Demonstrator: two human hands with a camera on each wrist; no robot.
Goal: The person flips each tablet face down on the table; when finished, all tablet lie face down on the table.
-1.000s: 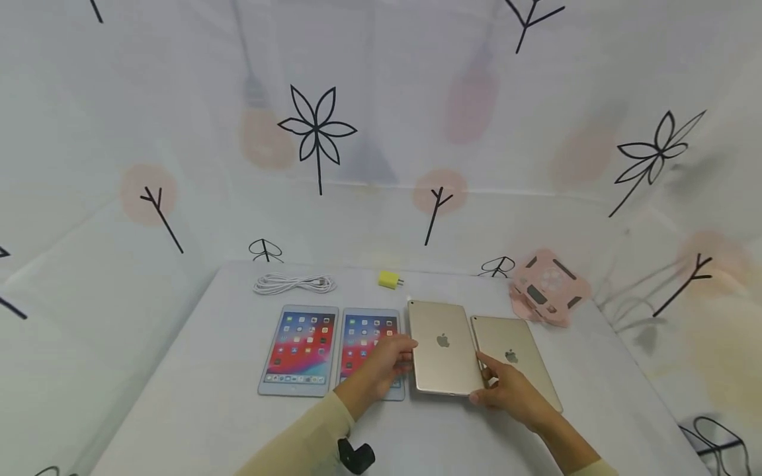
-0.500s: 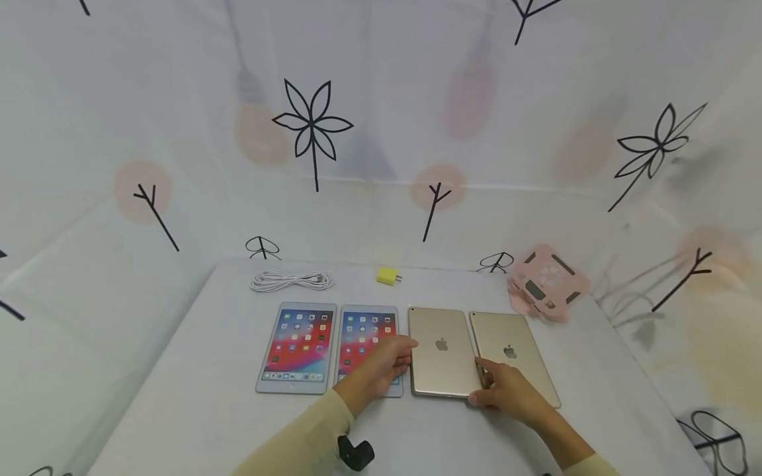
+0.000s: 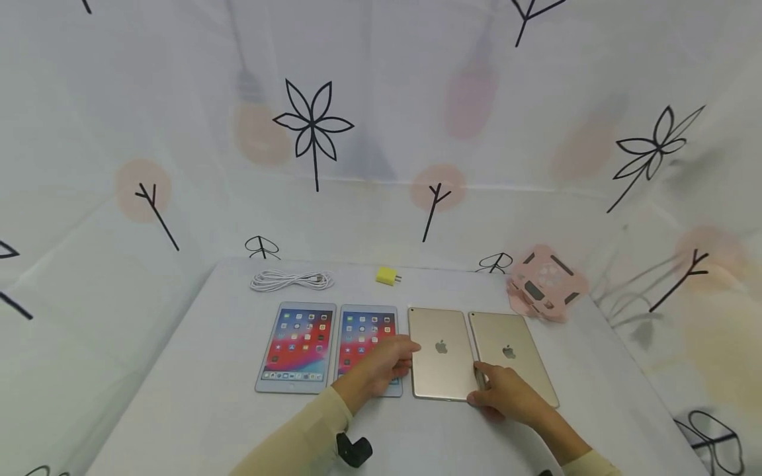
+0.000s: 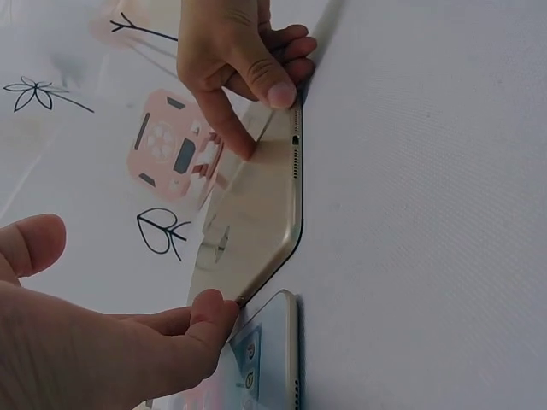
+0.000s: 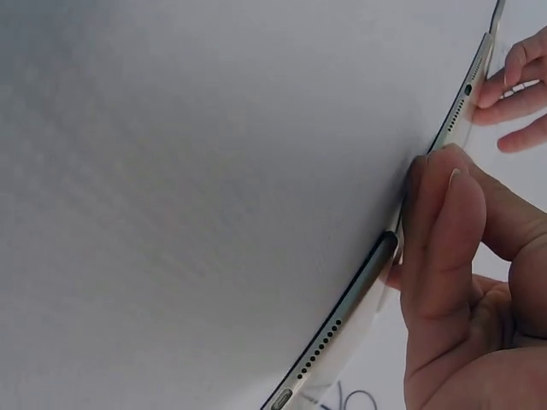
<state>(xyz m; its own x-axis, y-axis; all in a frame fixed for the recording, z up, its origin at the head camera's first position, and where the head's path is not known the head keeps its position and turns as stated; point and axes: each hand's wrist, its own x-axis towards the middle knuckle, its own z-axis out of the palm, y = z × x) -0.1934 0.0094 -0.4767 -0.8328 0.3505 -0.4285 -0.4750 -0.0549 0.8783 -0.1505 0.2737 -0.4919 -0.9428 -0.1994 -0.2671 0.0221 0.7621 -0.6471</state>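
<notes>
I should align the inner gold tablet, flat on the table right of lower centre, gently: left hand fingers loose against its edge, right hand pinching its lower-right corner.

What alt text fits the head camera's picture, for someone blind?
A left hand and right hand touch a face-down gold tablet on a white table; another gold tablet lies to its right, two lit tablets to its left.

From a long cream fabric sleeve, the left hand reaches lower centre, thumb clear of its fingers; lower right, the right hand holds thumb and forefinger apart.
</notes>
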